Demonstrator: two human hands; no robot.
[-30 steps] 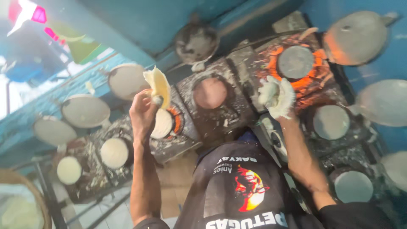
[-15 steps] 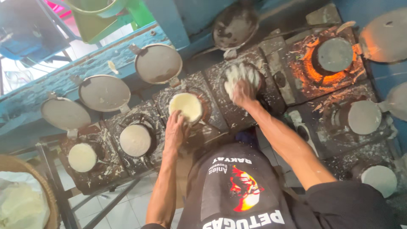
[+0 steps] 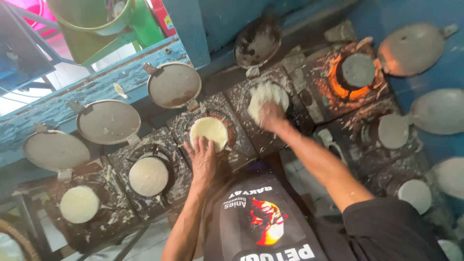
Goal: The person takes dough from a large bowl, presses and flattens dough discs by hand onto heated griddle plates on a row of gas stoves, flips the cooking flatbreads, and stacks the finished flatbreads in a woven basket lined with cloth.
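Resting flat with fingers spread, the left hand (image 3: 202,159) touches a pale round pancake (image 3: 209,133); the right hand (image 3: 270,115) presses a white cloth (image 3: 263,95), clamped on it.

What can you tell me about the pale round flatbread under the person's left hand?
The flatbread is a thin, cream-coloured disc that looks like soft dough. It lies flat in a small round pan on a blackened, batter-spattered stove. The left hand rests on its near edge, fingertips touching it. Similar discs sit on the stoves to its left.
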